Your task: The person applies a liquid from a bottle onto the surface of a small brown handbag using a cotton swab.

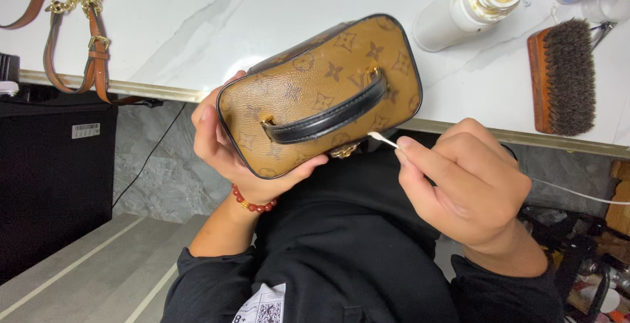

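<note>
my left hand (226,142) grips brown bag (319,93) | right hand (469,182) pinches cotton swab (382,140) | risk: swab slips, could smear the gold clasp (344,151)

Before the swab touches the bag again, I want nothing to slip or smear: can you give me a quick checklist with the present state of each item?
1. Left hand grips the small brown patterned bag from below: ok.
2. Right hand pinches the cotton swab firmly: ok.
3. Swab tip apart from the gold clasp at the bag's edge, not yet touching: ok.
4. Swab tip clean or loaded: cannot tell.
5. Open white bottle lying on its side on the marble counter, spill risk: not ok.
6. Bristle brush clear of the bag: ok.
</note>
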